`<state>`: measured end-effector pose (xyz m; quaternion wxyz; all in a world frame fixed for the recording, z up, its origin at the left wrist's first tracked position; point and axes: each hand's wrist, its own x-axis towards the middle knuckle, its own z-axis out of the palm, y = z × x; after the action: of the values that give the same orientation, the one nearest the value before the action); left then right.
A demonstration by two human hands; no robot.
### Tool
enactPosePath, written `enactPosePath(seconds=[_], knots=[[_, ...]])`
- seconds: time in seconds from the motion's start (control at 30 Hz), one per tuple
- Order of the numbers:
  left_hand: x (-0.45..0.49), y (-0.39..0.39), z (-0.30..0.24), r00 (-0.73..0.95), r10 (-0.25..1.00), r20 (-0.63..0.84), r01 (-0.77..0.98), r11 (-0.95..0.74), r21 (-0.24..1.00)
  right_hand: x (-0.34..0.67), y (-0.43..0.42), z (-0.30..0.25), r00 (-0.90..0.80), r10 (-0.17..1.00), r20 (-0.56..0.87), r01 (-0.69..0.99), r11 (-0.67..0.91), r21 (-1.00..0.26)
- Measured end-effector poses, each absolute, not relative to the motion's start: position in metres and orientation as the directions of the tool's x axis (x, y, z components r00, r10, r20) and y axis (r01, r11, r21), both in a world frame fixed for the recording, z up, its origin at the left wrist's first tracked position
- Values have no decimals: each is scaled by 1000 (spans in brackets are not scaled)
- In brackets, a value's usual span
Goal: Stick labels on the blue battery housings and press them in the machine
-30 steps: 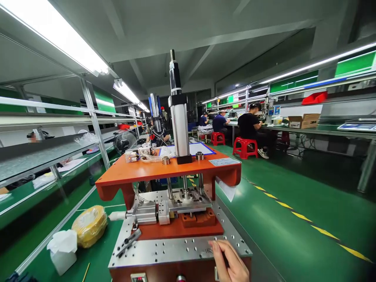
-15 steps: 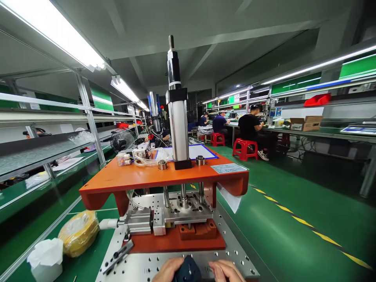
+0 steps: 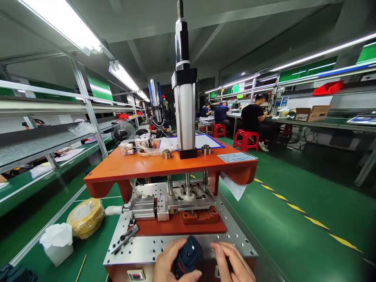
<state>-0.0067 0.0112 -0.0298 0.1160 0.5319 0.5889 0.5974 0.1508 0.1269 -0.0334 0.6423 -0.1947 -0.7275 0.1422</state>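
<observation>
My left hand [image 3: 169,260] is wrapped round a dark navy, rounded object [image 3: 190,254] with a glossy end and a thin red line near its lower part. What kind of thing it is, I cannot tell. Just to the right, my right hand [image 3: 233,264] has thumb and forefinger pinched together, apart from the navy object. Anything between those fingertips is too small to make out. Both hands are in front of the perforated metal base plate [image 3: 173,244] of an orange pneumatic press [image 3: 176,166].
A tall cylinder [image 3: 186,113] rises from the press. Left of it, a yellow tape roll [image 3: 86,219], a white paper-wrapped container [image 3: 57,243] and a thin stick [image 3: 81,268] are on the green bench. A dark object [image 3: 17,273] lies at bottom left. People sit near red stools [image 3: 246,139].
Both hands and the navy object show more fully and higher in view. The camera view has tilted down, and the bench stick and a red-lit panel have come into sight.
</observation>
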Motion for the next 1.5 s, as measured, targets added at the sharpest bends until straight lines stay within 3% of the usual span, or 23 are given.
enactPosePath(seconds=[1.5], knots=[[1, 2, -9, -438, 783, 442, 469, -221, 855, 149, 121, -24, -94, 461, 883, 104, 886, -452]])
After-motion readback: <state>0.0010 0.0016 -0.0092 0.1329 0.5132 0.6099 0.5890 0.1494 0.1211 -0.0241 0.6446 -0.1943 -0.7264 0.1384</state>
